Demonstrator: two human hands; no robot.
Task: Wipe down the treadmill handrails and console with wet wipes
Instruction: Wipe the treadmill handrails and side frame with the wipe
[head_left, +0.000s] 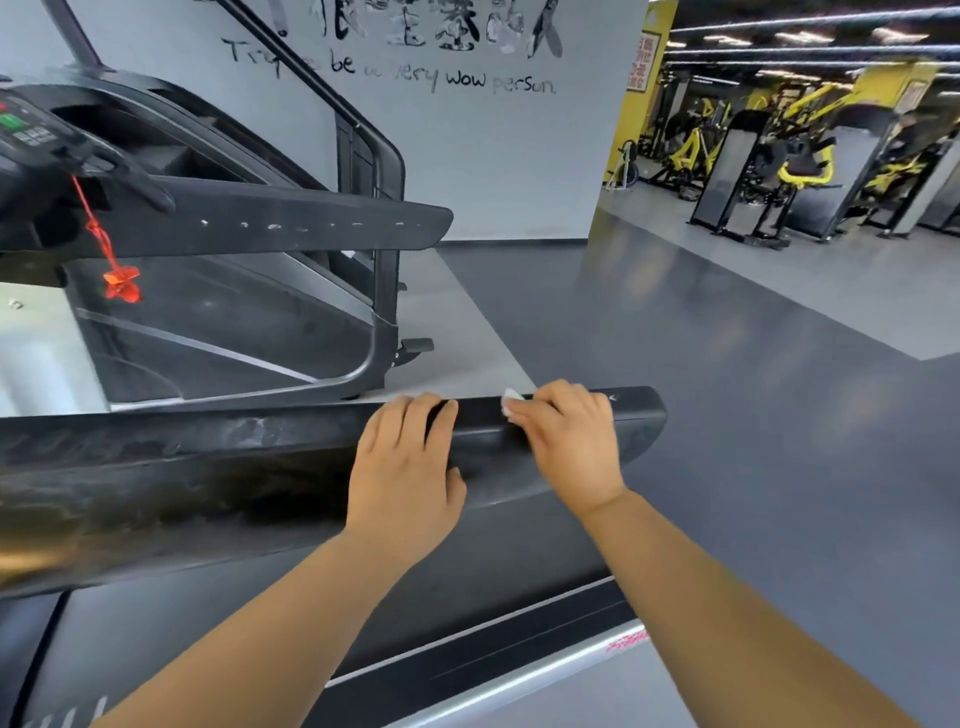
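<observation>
Fingers (527, 415) of right hand (569, 441) over mostly hidden wet wipe (512, 397)

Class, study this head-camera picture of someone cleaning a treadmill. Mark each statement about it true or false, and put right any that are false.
1. The right hand holds a white wipe against the near handrail. True.
2. The left hand is lifted clear of the near handrail. False: it rests on the rail, just beside the right hand.
3. The red safety clip lies on the floor. False: it hangs on its cord below the console.
4. The gym machines in the background are yellow. True.
</observation>
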